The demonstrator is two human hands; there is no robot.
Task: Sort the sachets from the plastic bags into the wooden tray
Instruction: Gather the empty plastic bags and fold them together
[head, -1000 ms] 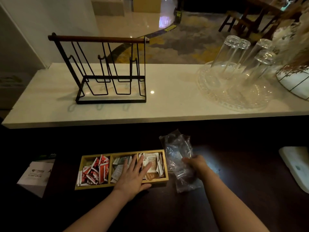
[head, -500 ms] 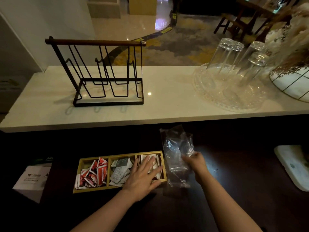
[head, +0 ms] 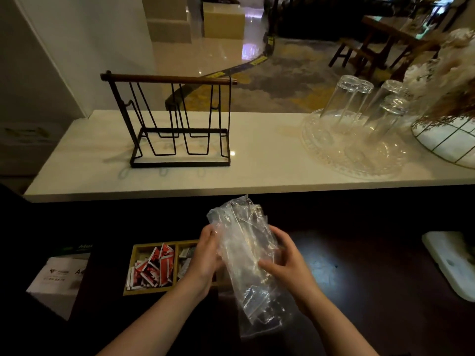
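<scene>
A clear plastic bag [head: 244,250], crumpled and see-through, hangs upright between both hands above the dark table. My left hand [head: 205,258] grips its left side and my right hand [head: 285,265] grips its right side. Behind and left of them lies the wooden tray [head: 133,255] with three compartments. Its left compartment holds several red and white sachets [head: 153,269]. Grey and white sachets [head: 185,255] show in the middle one. My left hand and the bag hide the right compartment.
A white paper box [head: 57,278] sits left of the tray. A white slab [head: 452,263] lies at the right edge. On the raised marble counter stand a black wire rack [head: 177,124], a glass tray with upturned glasses [head: 359,129] and a wire basket [head: 449,140].
My left hand has left the tray's right compartments and taken hold of the bag. My right hand has lifted the bag up in front of the tray.
</scene>
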